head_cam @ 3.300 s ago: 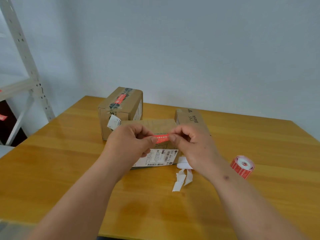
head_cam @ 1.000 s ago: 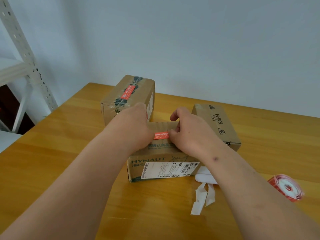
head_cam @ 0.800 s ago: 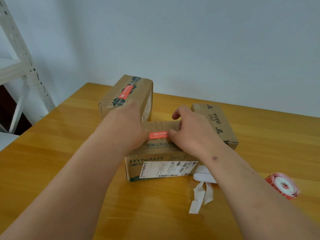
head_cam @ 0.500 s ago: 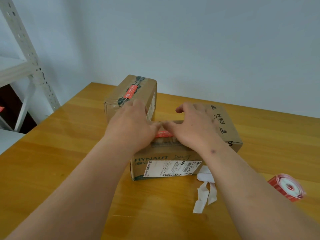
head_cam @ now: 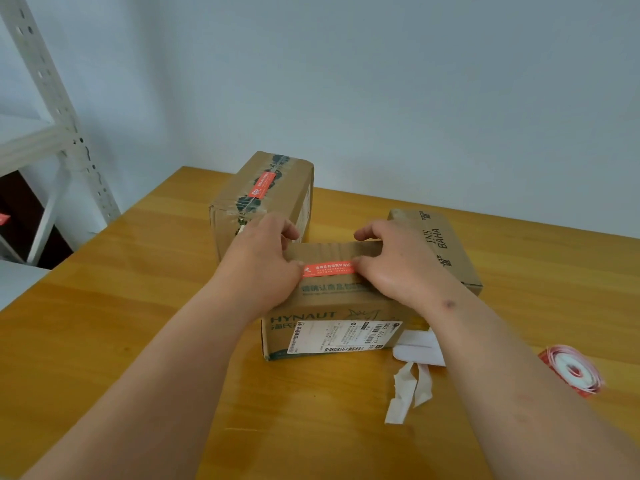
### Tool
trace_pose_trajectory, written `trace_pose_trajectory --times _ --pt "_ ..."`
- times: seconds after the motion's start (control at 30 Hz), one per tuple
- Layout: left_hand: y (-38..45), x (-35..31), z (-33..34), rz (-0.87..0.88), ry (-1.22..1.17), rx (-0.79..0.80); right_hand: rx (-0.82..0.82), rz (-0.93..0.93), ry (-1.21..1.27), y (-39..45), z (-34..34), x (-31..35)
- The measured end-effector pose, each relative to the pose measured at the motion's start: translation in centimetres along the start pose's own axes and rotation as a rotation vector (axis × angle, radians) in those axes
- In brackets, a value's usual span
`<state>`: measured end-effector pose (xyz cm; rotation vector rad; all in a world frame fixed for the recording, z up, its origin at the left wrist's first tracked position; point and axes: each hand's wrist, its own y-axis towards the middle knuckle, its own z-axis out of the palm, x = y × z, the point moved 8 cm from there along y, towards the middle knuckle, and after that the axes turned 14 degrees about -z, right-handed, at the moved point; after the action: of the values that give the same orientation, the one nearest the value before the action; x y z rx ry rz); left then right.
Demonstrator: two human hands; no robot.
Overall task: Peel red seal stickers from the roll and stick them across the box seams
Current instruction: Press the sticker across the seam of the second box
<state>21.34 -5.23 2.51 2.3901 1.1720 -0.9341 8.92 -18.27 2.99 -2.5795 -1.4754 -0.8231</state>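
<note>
Red seal sticker lies flat on the top of the front cardboard box, which stands on the wooden table. The left hand rests on the box top with its thumb pressed on the left end of the sticker, and its other fingers curl over the far edge of the box. The right hand does the same on the other side: its thumb presses the right end of the sticker, and the fingers lie spread over the far edge. Neither hand pinches anything; both press down flat. The front face of the box carries a white shipping label. Behind it on the left stands a second box which already has a red sticker on its taped top. A third box lies behind on the right. The sticker roll lies on the table at the far right, well apart from the boxes. White backing strips lie near the front box.
</note>
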Motion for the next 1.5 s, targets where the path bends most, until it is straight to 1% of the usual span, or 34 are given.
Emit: trace_pose_trajectory --times 0.07,0.2,0.3,0.37,0.5,0.6,0.67,0.73,0.87,0.9,1.0,1.17,1.2,1.23,1.3,1.33,1.37,1.43,1.5 --pt "-0.1 0.2 -0.1 -0.017 -0.061 0.0 0.021 0.006 0.019 -0.2 0.3 0.0" --pt "-0.4 -0.2 0.2 -0.016 0.021 -0.047 0.053 -0.008 -0.023 -0.4 0.9 0.7" --pt "-0.2 0.4 0.0 -0.057 -0.081 -0.01 0.015 0.0 0.041 -0.4 0.3 0.0" --pt "-0.4 0.5 -0.2 -0.056 -0.133 -0.013 -0.017 -0.001 0.057 -0.4 0.0 -0.3" --pt "-0.7 -0.2 0.1 -0.009 -0.04 -0.06 -0.059 -0.028 -0.048 -0.2 -0.1 0.1" --pt "-0.3 0.4 0.0 -0.042 -0.111 -0.023 -0.098 -0.012 -0.03 0.0 -0.2 -0.5" --pt "-0.5 0.5 -0.1 -0.038 -0.125 -0.021 -0.058 -0.03 -0.038 -0.2 0.0 -0.2" --pt "-0.8 0.1 -0.1 -0.007 -0.069 -0.042 0.01 -0.058 -0.074 -0.3 0.6 0.3" --pt "-0.7 0.5 -0.2 -0.03 -0.106 -0.014 -0.016 -0.057 -0.013 -0.7 0.1 0.2" --pt "-0.8 0.6 -0.3 -0.036 -0.112 -0.011 0.0 -0.067 -0.013 -0.9 0.1 0.3" --pt "-1.3 0.3 -0.5 0.001 -0.056 -0.038 0.06 -0.104 -0.051 -1.4 0.5 0.7" --pt "-2.0 0.6 -1.2 -0.011 -0.048 -0.078 -0.047 -0.106 -0.099 -2.0 -0.9 0.8" --pt "-2.2 0.7 -1.3 -0.012 -0.029 -0.081 -0.027 -0.122 -0.111 -2.4 -0.9 1.0" --pt "-2.3 0.8 -1.4 -0.006 0.0 -0.08 0.033 -0.14 -0.121 -2.8 -0.6 1.3" --pt "-2.8 0.7 -1.2 0.016 0.072 -0.042 0.191 -0.184 -0.164 -3.6 0.3 1.9" --pt "-3.1 0.7 -0.8 0.021 0.109 0.001 0.235 -0.207 -0.189 -3.9 0.5 2.1" --pt "-3.4 0.7 -0.4 0.02 0.152 0.054 0.24 -0.223 -0.204 -4.0 0.6 2.2" --pt "-4.0 0.6 0.2 0.031 0.263 0.137 0.198 -0.246 -0.206 -4.1 0.3 2.2" --pt "-4.4 0.7 0.3 0.047 0.349 0.145 0.171 -0.273 -0.189 -4.4 0.2 2.5"
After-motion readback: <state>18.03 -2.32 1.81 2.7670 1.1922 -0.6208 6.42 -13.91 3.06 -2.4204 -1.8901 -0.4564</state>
